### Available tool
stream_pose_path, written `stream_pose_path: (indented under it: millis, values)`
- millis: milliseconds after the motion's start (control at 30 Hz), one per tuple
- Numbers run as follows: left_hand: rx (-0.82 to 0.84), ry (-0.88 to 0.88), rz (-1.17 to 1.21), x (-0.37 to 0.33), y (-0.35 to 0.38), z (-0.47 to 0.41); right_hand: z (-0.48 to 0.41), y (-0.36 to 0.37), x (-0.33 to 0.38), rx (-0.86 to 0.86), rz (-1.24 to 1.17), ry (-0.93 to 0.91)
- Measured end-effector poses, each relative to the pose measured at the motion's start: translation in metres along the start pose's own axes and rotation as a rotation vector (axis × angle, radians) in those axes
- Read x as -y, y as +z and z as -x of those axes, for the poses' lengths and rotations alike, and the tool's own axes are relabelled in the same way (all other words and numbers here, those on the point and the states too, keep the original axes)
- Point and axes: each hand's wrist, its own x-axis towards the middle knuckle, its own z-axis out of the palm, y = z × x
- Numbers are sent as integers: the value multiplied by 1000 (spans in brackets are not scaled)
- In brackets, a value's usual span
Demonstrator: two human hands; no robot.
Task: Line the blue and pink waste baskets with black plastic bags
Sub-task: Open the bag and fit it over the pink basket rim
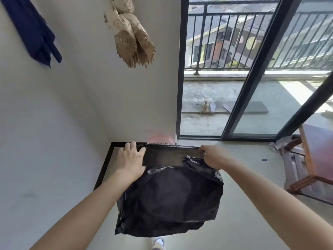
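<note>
Black plastic bag hangs, mouth edge pinched by left fingers and right fingers.

The black bag hides most of the pink basket.

black plastic bag: crumpled, mouth stretched open, held up | pink basket: behind it, mostly hidden, near wall

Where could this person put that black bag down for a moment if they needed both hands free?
The widest bare patch is the pale floor between the black bag and the wooden chair. Floor also shows below the bag, near the foot. It is crowded ahead: left hand, right hand, the bag's mouth, a dark frame and the pink basket.
</note>
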Motion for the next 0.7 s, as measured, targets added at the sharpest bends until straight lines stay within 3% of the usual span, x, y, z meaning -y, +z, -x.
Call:
stream_pose_path:
  millis: [200,367,533,700]
  values:
    - [200,107,-136,8,30,-151,-125,-13,3,112,6,228]
    - [385,58,-20,-1,35,-250,-194,-25,-15,197,48,319]
    - [477,-86,222,-18,61,-336,-282,-16,-53,108,-283,392]
    - [478,-375,549,-33,105,-380,-369,5,-69,152,-580,370]
